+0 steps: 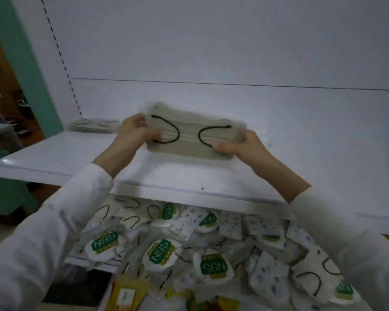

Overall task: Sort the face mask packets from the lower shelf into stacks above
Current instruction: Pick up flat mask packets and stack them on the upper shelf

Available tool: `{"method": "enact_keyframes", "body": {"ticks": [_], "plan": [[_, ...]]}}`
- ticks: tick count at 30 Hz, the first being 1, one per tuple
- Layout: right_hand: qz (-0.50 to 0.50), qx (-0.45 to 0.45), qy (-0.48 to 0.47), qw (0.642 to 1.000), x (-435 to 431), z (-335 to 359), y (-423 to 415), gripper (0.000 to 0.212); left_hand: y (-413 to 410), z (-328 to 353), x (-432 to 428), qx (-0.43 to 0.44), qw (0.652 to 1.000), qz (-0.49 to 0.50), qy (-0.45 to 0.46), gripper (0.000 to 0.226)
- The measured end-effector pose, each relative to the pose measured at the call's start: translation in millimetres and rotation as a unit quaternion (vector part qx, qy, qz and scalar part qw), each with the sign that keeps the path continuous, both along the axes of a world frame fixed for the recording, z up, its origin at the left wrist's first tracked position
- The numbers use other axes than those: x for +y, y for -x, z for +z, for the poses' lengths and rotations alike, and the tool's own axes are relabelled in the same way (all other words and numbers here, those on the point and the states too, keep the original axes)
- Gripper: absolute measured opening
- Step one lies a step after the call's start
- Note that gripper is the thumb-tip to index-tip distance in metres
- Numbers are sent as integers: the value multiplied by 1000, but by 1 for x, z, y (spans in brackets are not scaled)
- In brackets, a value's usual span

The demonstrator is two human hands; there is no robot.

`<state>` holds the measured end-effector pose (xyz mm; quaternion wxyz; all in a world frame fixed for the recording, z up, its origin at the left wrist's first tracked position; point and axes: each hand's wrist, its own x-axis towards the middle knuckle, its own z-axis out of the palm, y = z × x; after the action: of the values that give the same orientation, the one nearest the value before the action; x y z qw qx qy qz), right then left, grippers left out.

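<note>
1. Head view: I hold one flat beige pleated face mask packet with black ear loops (194, 135) between both hands, above the upper white shelf (76, 158).
2. My left hand (136, 131) grips the packet's left short edge, with the fingers curled round it.
3. My right hand (240, 145) pinches the right short edge. The thumb lies on the front near the lower corner and the fingers are behind.
4. The packet is stretched lengthwise between my hands and tilts slightly, with its left end higher. Its face with the two loops is turned towards me. I cannot tell whether its lower edge touches the shelf, as the picture is blurred there.
5. A low stack of beige mask packets (92, 126) lies at the back left of the same shelf, against the white back panel (211, 52) and well apart from my left hand.
6. Below, the lower shelf (81, 260) carries a loose heap of mask packets (211, 243) that overlap one another.
7. In that heap are round white packets with green N95 labels (158, 254), white packets with blue specks (267, 272) and more beige ones with black loops (312, 272).
8. Yellow packets (128, 295) lie at the heap's near edge.
9. A teal post (20, 63) stands to the left of the shelving.
10. Both of my forearms are in white sleeves (43, 243).
</note>
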<state>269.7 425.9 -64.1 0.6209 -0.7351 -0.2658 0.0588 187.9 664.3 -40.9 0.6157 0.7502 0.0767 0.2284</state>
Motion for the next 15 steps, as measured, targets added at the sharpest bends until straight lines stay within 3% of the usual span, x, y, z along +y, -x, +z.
{"method": "enact_keyframes", "body": {"ticks": [3, 4, 9, 12, 15], "plan": [[-64, 93, 0, 994, -5, -35, -15, 91, -18, -41, -11, 71, 997, -2, -15, 30], [-93, 104, -27, 990, -6, -40, -15, 90, -21, -53, -15, 73, 997, 0, -12, 33], [-146, 66, -101, 982, -1, -34, -19, 36, -36, -51, -23, -21, 997, 70, 23, 29], [-139, 50, -8, 989, 1, -43, -15, 28, -36, -65, -20, 24, 995, 96, -24, 20], [-100, -2, 87, 991, -6, -50, -13, 27, -30, -84, -16, 64, 988, 103, -92, 24]]}}
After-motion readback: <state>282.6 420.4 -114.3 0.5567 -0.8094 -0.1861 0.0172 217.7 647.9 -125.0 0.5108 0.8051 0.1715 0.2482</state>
